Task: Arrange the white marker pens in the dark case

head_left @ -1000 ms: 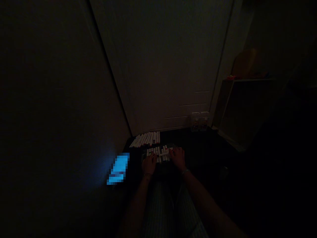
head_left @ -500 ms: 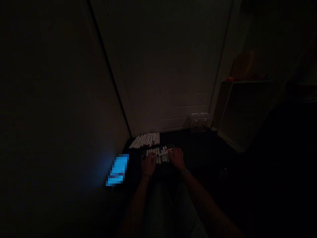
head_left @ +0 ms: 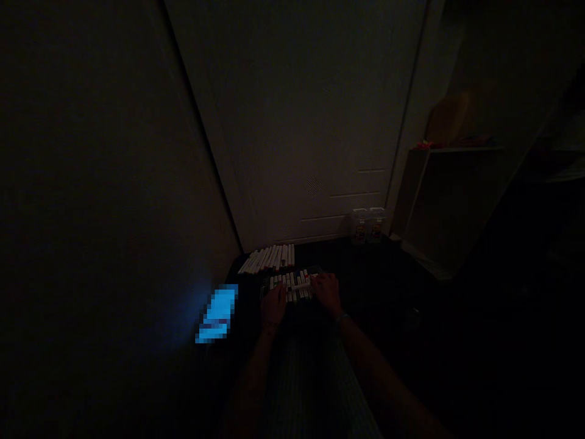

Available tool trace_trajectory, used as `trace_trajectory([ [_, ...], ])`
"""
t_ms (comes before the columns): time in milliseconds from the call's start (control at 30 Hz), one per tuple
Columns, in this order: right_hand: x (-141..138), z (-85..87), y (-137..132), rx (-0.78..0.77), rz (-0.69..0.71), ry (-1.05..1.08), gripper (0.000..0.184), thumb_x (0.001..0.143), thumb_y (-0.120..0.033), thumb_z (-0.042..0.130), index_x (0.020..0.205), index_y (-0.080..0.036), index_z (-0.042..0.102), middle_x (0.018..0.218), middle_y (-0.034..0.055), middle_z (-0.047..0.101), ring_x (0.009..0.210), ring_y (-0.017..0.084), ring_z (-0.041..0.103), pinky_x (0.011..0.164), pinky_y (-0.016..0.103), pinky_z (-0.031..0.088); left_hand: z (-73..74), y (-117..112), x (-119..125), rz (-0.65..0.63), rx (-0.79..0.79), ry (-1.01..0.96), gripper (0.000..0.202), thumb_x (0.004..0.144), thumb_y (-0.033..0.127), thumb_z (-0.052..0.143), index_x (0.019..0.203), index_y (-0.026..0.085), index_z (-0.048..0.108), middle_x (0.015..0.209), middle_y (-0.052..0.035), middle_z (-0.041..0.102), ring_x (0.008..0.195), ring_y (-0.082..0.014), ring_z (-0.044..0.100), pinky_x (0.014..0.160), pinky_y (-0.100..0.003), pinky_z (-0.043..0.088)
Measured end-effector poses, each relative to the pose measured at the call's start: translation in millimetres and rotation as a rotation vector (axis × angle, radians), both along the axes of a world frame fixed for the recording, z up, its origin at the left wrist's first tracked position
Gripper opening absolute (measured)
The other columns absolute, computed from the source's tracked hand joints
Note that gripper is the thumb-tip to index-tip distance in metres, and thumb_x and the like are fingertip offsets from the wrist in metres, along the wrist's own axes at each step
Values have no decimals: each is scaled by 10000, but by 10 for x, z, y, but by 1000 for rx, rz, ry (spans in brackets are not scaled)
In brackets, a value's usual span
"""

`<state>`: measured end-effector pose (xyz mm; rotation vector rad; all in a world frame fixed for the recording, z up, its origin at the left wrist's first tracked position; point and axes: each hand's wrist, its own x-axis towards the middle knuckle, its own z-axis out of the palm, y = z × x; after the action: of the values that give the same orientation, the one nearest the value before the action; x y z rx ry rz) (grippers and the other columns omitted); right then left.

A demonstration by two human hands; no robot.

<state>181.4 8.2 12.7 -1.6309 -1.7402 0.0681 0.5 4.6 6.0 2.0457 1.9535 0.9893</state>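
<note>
From where I stand, forearms (head_left: 375,371): sleeveless. Right wristband (head_left: 342,316): thin. Legwear (head_left: 299,384): vertically striped, apparently trousers.

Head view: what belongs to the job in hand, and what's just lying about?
In use:
crosswise marker between left hand and right hand
tray of markers
likely the marker row beyond

Apparently just lying about:
glowing blue panel
two clear containers
orange object, too dark to identify

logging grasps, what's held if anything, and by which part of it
A white marker, by its right end, in the right hand's grip; too dark to tell whether the left hand's grip touches its other end.
</note>
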Motion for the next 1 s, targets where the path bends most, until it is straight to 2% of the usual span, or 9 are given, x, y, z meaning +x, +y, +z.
trace_trajectory([
  [233,-7,-50,27,41,-35,-18,324,879,-422,348,920,-228,605,1030,51,568,1001,206,413,854,333,284,20,9,-1,-68,150,-11,282,865,327,313,1012,231,535,1074,-21,590,1002,-131,525,863,-248,389],
  [333,-8,-55,39,27,-30,-17,328,877,-428,350,923,-228,606,1025,50,570,998,206,411,852,332,283,-2,23,-15,-62,148,-3,289,868,333,309,1009,232,541,1069,-21,593,1002,-132,526,863,-252,389],
  [500,-2,-36,24,9,5,-1,428,887,-465,291,809,-229,640,965,45,594,966,203,419,820,327,292,-65,45,-34,5,66,16,353,879,372,277,1027,219,558,1057,-43,614,959,-147,556,795,-252,403],
  [633,2,-28,11,3,5,15,450,885,-472,288,770,-224,645,933,52,602,959,203,423,824,330,287,-87,52,-40,-1,50,25,356,880,379,276,1033,228,560,1045,-40,625,937,-149,569,760,-244,402],
  [1000,-5,-88,52,8,-10,23,315,867,-435,364,903,-227,597,1009,46,578,990,204,417,850,334,282,-43,35,-34,-77,131,-55,265,860,354,335,1000,231,524,1047,-14,598,934,-138,554,794,-253,407],
])
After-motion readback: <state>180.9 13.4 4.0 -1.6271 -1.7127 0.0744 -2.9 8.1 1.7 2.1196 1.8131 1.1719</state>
